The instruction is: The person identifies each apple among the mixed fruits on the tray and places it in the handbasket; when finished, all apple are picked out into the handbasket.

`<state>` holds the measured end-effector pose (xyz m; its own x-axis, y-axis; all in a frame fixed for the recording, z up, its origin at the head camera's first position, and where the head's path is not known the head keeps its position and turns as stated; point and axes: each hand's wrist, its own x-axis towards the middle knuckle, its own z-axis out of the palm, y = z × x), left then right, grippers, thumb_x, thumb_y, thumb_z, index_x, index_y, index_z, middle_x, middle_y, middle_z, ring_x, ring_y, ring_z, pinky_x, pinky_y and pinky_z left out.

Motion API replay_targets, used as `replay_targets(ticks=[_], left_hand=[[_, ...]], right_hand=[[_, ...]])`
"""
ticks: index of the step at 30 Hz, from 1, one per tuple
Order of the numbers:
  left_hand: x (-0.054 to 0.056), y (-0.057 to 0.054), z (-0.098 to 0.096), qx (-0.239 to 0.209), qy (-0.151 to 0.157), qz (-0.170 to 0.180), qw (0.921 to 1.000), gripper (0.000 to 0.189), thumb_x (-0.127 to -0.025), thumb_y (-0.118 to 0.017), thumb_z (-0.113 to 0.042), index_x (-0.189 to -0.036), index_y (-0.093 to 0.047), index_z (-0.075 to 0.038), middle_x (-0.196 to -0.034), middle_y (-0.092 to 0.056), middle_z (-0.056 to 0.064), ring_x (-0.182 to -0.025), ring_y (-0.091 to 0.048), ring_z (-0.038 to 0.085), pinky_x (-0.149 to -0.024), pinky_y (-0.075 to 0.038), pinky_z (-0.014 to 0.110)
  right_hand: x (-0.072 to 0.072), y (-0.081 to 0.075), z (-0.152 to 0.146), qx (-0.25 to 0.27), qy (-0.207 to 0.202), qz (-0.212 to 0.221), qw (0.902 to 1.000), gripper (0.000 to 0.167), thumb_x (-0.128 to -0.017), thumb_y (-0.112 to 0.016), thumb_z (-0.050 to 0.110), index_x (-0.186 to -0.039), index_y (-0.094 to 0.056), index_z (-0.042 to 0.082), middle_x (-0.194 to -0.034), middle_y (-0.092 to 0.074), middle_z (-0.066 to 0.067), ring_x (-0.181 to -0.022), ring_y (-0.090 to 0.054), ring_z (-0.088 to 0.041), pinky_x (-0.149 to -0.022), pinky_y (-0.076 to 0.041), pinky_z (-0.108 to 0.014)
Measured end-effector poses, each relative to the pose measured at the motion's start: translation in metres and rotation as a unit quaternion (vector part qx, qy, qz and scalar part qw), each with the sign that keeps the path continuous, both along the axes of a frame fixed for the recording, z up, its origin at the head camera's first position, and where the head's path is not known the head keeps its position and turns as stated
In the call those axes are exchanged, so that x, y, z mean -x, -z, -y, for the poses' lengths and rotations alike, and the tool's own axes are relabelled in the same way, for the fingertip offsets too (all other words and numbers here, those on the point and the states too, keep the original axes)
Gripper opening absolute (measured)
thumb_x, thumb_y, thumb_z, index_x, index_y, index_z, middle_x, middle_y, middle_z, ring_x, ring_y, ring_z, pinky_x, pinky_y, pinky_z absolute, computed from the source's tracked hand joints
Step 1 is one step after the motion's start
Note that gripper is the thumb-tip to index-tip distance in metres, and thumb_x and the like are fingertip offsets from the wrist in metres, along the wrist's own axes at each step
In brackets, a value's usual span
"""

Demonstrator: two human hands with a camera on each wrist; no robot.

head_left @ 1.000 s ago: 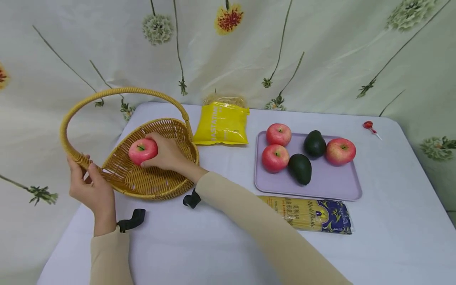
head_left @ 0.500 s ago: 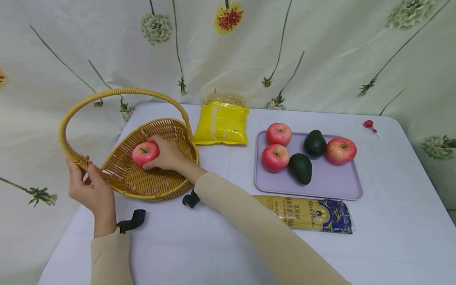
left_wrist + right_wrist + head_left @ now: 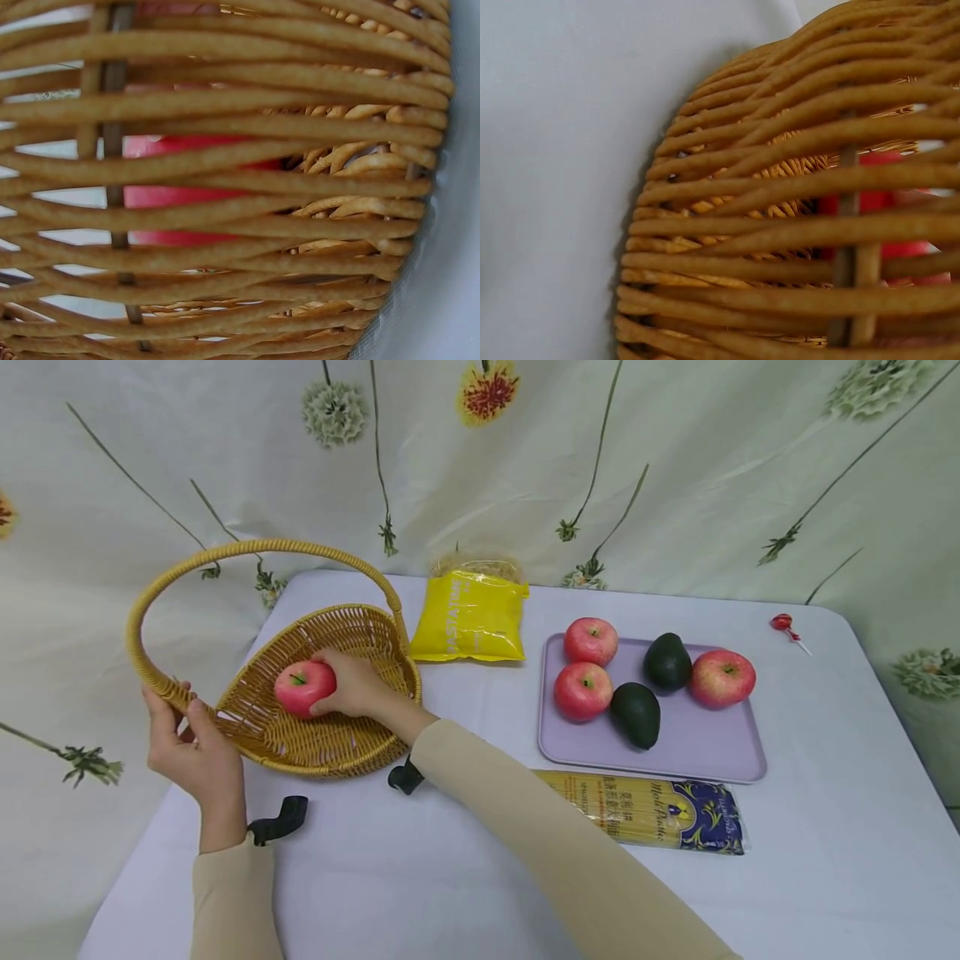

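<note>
A wicker basket [image 3: 300,758] with a tall arched handle stands at the left of the table. At its left side my left hand [image 3: 197,760] grips the base of the handle. My right hand [image 3: 352,687] reaches in over the rim and holds a red apple [image 3: 303,687] low inside the basket, fingers and thumb on its right side. Through the woven wall in the left wrist view, red patches of the apple [image 3: 187,196] show between the strands. The right wrist view has the basket weave [image 3: 735,210] close up, with the apple [image 3: 874,199] partly hidden behind it.
Right of the basket lies a yellow pasta bag [image 3: 471,618]. A lilac tray [image 3: 705,747] carries several apples [image 3: 583,691] and two avocados [image 3: 636,715]. A spaghetti packet [image 3: 645,810] lies before the tray, partly under the right sleeve. A lollipop [image 3: 782,622] is at back right.
My right hand has moved the apple slightly down and to the right within the basket. My left hand keeps its grip on the handle. The whole view has shifted a little.
</note>
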<state>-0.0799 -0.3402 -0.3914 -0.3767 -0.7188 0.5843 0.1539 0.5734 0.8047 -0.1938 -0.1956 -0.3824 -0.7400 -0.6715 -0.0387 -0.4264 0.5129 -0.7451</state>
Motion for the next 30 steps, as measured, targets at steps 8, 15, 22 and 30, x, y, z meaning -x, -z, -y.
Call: replay_targets(ticks=[8,15,22,30], left_hand=[[0.0,-0.001,0.0,-0.007,-0.006,0.007,0.9999,0.041,-0.099,-0.051,-0.014,-0.139,-0.053,-0.025,-0.113,-0.069,-0.003,-0.104,-0.063,0.007,-0.077,-0.047,0.012],[0.003,0.0,0.002,-0.018,-0.012,0.009,0.9997,0.044,-0.099,-0.051,-0.009,-0.141,-0.051,-0.02,-0.119,-0.069,0.007,-0.106,-0.062,0.005,-0.077,-0.046,0.012],[0.003,0.001,-0.001,-0.009,-0.006,0.008,0.9999,0.043,-0.099,-0.051,-0.012,-0.141,-0.051,-0.022,-0.117,-0.069,0.007,-0.102,-0.062,0.004,-0.075,-0.046,0.011],[0.002,0.001,0.001,-0.005,0.0,-0.003,1.0,0.041,-0.099,-0.051,-0.014,-0.139,-0.053,-0.025,-0.115,-0.069,0.003,-0.105,-0.063,0.01,-0.078,-0.047,0.013]], right_hand=[[-0.002,-0.001,0.002,-0.025,-0.009,-0.015,0.9995,0.073,-0.085,-0.076,0.029,-0.147,-0.04,0.014,-0.146,-0.049,0.002,-0.133,-0.045,-0.011,-0.108,-0.036,-0.021],[-0.005,-0.002,-0.001,-0.031,-0.009,0.004,0.9995,0.081,-0.085,-0.075,0.033,-0.152,-0.033,0.015,-0.151,-0.042,0.002,-0.136,-0.041,-0.012,-0.107,-0.038,-0.023],[-0.008,-0.012,-0.011,-0.008,-0.029,-0.002,0.9995,0.086,-0.084,-0.075,0.036,-0.154,-0.029,0.017,-0.155,-0.038,0.003,-0.139,-0.036,-0.012,-0.109,-0.036,-0.023],[-0.022,-0.035,-0.034,0.034,-0.071,-0.015,0.9967,0.087,-0.083,-0.076,0.04,-0.154,-0.029,0.019,-0.153,-0.038,0.003,-0.136,-0.037,-0.01,-0.104,-0.04,-0.021]])
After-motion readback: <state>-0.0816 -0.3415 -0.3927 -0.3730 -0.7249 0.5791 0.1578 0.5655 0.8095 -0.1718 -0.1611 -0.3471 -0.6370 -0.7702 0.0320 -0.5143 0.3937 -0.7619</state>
